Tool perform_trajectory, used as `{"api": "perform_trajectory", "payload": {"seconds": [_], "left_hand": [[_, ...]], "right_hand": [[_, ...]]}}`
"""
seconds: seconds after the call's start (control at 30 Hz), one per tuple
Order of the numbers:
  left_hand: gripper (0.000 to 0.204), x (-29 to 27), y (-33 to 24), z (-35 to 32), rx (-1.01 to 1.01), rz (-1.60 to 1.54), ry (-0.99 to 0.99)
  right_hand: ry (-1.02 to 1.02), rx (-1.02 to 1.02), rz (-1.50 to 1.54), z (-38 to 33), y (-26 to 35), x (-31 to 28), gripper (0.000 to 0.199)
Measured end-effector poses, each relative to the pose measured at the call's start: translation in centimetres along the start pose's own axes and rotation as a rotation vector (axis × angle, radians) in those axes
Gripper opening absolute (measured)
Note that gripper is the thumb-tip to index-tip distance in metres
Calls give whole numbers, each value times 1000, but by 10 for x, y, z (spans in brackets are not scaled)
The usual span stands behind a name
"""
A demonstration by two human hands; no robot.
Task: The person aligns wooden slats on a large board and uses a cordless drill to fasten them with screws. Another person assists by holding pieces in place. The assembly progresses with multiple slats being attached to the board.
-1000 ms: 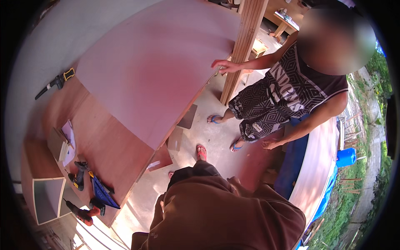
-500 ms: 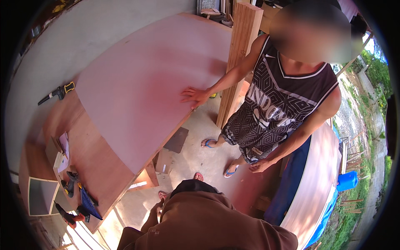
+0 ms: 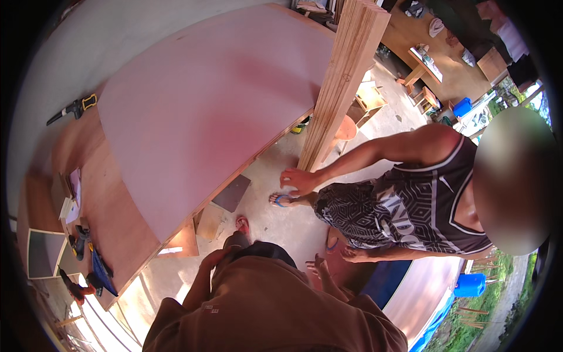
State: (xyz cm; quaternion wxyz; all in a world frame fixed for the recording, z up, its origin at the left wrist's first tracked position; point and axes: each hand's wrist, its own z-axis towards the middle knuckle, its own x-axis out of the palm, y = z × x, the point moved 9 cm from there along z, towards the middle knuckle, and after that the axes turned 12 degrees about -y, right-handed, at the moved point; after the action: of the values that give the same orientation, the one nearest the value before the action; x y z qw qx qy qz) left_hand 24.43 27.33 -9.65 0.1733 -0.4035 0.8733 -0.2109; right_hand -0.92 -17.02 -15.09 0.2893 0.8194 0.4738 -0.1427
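My right hand hangs in front of my body with its fingers apart, holding nothing. It is nearest to the other person's lowered hand. My left hand is down beside my left thigh, close to the near edge of the worktable; its fingers are too unclear to read. A large pale pinkish sheet lies flat on the brown plywood tabletop. The other person, in a patterned black sleeveless top, stands at my right, leaning, with one hand held in front of an upright bundle of wooden planks.
On the table's left lie a black-and-yellow power tool, a dark drill, a blue-and-black tool and an orange-and-black tool. A dark square piece is on the floor. Right stands a curved pale panel near a blue container.
The other person has lifted a hand off the pale sheet and moved to the right, now leaning. My right hand has come into view. My view has shifted, showing more of the back.
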Motion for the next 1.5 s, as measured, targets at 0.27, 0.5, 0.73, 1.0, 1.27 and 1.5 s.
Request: {"api": "perform_trajectory", "payload": {"seconds": [0.27, 0.5, 0.73, 1.0, 1.27, 1.5], "left_hand": [[61, -26, -259, 10, 265, 198, 154], [49, -16, -503, -9, 770, 266, 47], [37, 18, -625, -41, 882, 173, 100], [39, 30, -799, -123, 1310, 56, -239], [56, 75, -944, -226, 1721, 36, -877], [59, 106, -998, -246, 1741, 309, -1283]], "right_hand": [[33, 81, 80, -20, -2, 27, 48], [-103, 84, 343, -20, 35, 15, 41], [-90, 258, 624, -20, 62, 19, 33], [-386, -56, 837, 109, 265, -121, 23], [-236, -767, 703, 143, 694, -251, 36], [93, -1234, 694, -4, 907, -218, 51]]}}
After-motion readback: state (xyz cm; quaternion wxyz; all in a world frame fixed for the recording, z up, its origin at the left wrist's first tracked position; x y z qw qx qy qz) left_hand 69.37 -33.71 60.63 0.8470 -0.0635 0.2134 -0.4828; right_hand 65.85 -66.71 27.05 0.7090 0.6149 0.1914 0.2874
